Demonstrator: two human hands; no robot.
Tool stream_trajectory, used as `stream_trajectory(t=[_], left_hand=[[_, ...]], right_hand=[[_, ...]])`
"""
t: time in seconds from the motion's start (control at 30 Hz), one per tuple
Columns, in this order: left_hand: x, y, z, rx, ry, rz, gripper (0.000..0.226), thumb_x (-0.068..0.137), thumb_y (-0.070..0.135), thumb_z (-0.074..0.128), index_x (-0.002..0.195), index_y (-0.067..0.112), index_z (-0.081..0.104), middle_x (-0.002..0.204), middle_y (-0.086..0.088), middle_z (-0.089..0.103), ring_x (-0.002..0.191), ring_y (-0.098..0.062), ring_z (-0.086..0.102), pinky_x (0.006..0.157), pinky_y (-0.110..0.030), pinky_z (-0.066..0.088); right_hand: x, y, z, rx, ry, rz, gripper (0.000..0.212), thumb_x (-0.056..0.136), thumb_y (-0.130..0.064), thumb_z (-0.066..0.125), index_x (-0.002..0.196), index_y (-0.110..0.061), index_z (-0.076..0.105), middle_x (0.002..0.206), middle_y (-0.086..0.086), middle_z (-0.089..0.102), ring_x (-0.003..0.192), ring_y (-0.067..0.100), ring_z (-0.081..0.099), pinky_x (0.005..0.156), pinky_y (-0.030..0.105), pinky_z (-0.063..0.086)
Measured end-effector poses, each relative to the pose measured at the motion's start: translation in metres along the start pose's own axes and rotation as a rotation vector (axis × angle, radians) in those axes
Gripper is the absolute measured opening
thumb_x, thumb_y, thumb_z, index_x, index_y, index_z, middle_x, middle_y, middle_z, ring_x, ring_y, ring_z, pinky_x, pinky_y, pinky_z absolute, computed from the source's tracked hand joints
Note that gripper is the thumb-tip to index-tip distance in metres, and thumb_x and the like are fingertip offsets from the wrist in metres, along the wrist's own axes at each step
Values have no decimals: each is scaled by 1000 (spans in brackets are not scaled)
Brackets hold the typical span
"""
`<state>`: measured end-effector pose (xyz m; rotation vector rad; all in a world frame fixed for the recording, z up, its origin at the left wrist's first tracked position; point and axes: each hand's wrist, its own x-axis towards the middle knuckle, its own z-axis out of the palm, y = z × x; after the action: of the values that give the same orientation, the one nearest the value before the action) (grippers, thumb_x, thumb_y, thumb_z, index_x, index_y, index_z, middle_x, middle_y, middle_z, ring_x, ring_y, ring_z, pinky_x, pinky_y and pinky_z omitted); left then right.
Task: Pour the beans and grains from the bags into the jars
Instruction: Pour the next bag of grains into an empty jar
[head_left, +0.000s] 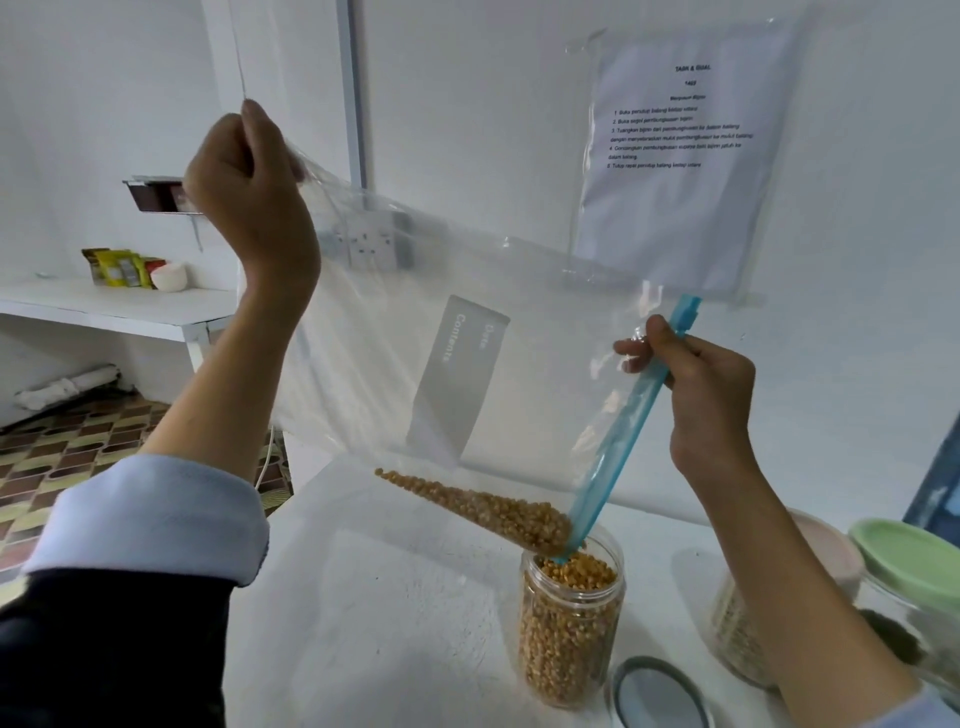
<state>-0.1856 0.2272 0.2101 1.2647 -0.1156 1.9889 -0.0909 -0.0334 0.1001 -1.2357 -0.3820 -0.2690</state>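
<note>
Corn kernels at the jar's mouth

Low centre, the jar (569, 623) stands on the counter (389, 597); above, the bag (467, 312) tips kernels (498, 512) in, right hand (701, 395) fingers pinching its blue zipper (623, 426), left hand (249, 192) fingers gripping the upper-left corner.

Clear glossy plastic bag (415, 270); clear plastic jar (570, 629); matt white table (389, 597).

Looks like a staged test/recording room w/ a pantry setup, not a lived-in kitchen. Bare white walls, white bench (395, 597), printed task sheet (675, 156) in a plastic sleeve on the wall above its far edge. Wall socket (371, 244), patterned tile floor (78, 457), side shelf (119, 306) w/ food packets (117, 266).
</note>
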Motion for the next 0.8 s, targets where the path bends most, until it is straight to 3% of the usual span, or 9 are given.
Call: stream_trajectory(t=[0.33,0.47,0.6,0.7,0.8], left_hand=[[3,6,5,-3,-92,-32,44,91,15,44,48,24,39,37,15,41,42,-3,38,50,-19,33],[1,13,12,-1,-130,-23,44,91,14,43,48,25,37,37,14,41,41,-1,38,51,-14,31],[0,16,17,19,-167,-35,44,91,15,43,48,23,36,38,14,42,43,-2,36,52,-19,32],[-3,17,20,41,-204,-40,43,90,16,44,48,22,36,38,14,42,43,-2,37,52,-20,32],[-5,19,23,49,-215,-31,43,90,16,44,48,23,36,38,13,42,43,-2,38,52,-19,33]], right_hand=[[-4,2,-2,42,36,43,20,89,-22,64,71,-15,69,66,-8,71,64,8,62,82,25,51],[-4,4,-4,48,21,74,20,89,-22,64,72,-14,70,71,-2,73,68,13,62,86,29,52],[-4,5,-8,65,103,51,22,90,-22,63,70,-16,68,65,-9,71,63,8,62,76,22,50],[-6,4,-9,56,32,73,21,90,-21,63,71,-14,68,66,-8,72,64,7,62,77,21,51],[-4,5,-12,74,87,69,22,90,-21,64,69,-15,69,66,-7,72,67,11,62,77,21,49]])
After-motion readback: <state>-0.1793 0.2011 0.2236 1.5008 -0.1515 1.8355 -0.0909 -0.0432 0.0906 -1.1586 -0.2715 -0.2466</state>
